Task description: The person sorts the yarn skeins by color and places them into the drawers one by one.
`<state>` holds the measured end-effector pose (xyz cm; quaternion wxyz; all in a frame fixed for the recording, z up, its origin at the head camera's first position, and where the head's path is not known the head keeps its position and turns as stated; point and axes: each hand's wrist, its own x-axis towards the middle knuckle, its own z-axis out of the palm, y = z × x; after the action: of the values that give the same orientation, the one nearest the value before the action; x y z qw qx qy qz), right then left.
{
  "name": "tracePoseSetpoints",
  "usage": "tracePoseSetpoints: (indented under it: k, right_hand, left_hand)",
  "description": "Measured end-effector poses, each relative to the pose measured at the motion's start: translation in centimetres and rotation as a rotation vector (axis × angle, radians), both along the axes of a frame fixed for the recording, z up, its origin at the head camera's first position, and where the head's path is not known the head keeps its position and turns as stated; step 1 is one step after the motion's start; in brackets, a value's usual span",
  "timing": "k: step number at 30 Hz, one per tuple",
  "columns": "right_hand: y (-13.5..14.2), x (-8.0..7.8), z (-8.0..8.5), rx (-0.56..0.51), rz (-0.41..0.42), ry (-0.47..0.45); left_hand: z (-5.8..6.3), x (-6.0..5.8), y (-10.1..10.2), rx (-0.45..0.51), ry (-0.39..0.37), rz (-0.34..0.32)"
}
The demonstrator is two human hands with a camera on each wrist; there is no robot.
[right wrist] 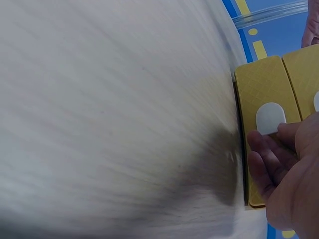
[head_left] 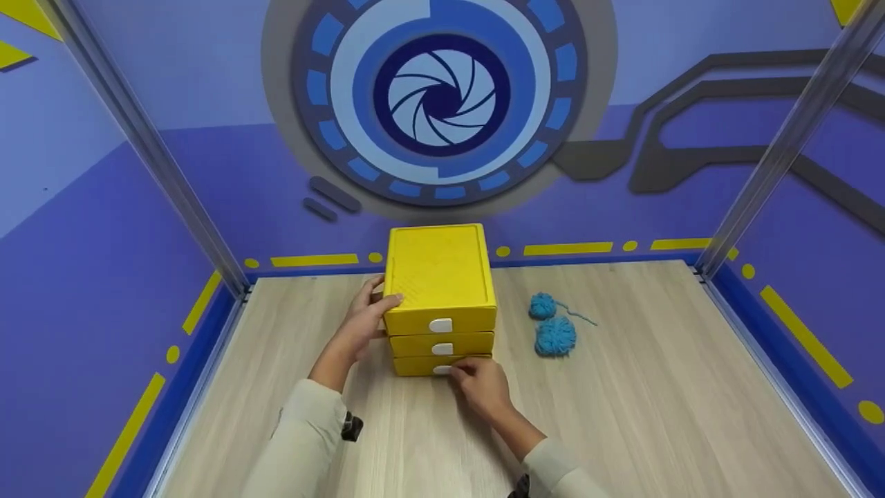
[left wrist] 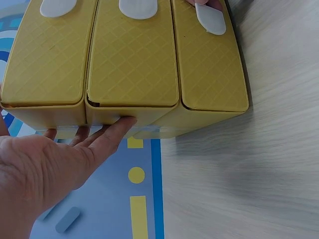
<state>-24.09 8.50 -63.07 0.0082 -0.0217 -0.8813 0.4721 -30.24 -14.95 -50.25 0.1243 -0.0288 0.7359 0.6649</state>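
A yellow three-drawer box [head_left: 440, 266] stands upright on the wooden table, its drawers flush and a white pull tab on each front. My left hand [head_left: 361, 321] steadies it from the left, thumb over the top edge. In the left wrist view, that hand's fingers [left wrist: 112, 137] lie nearly straight against the side wall. Low at the front, my right hand [head_left: 484, 387] pinches the edge of the bottom drawer's white tab [right wrist: 270, 117] between thumb and forefinger. Its other fingers bend loosely in front of the bottom drawer [right wrist: 261, 82].
Right of the box lie two blue yarn balls, a small one [head_left: 543, 306] with a loose strand and a larger one [head_left: 555, 337] nearer me. Behind the box rises a blue-purple printed wall [head_left: 332, 238]. Metal posts [head_left: 767, 166] stand at the back corners of the wooden table [head_left: 643, 387].
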Motion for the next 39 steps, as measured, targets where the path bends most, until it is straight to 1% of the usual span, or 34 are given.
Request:
tracePoseSetpoints:
  k: [10,21,30,39]
  right_hand:
    - [0.4,0.7,0.1,0.008,0.05,0.002]
    - [0.8,2.1,0.0,0.02,0.084,0.021]
    - [1.1,3.3,0.3,0.002,0.135,-0.027]
    - [1.2,4.4,0.5,-0.019,0.171,-0.107]
  left_hand:
    - [0.0,-0.1,0.0,0.002,0.0,0.007]
    - [-0.1,-0.1,0.1,-0.001,0.009,0.004]
    - [0.1,0.0,0.2,-0.003,0.0,-0.007]
    - [0.1,-0.1,0.1,0.009,-0.024,0.009]
